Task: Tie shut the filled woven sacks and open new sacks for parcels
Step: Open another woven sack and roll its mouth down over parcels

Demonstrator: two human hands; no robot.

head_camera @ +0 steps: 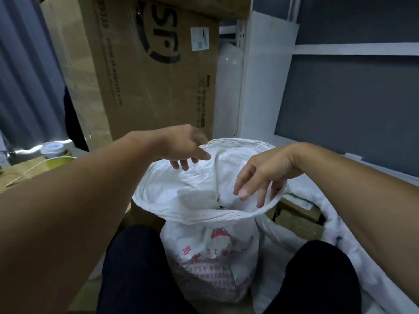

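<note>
Head view: left hand (183,146) pinches white woven sack's (204,215) far rim; right hand's (267,171) loose fingers spread it; likely opening; next, widen mouth.

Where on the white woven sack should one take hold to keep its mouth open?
The rolled rim of the white woven sack, from above on opposite sides, where the left hand and right hand sit: it's a thick band; the walls sag.
</note>
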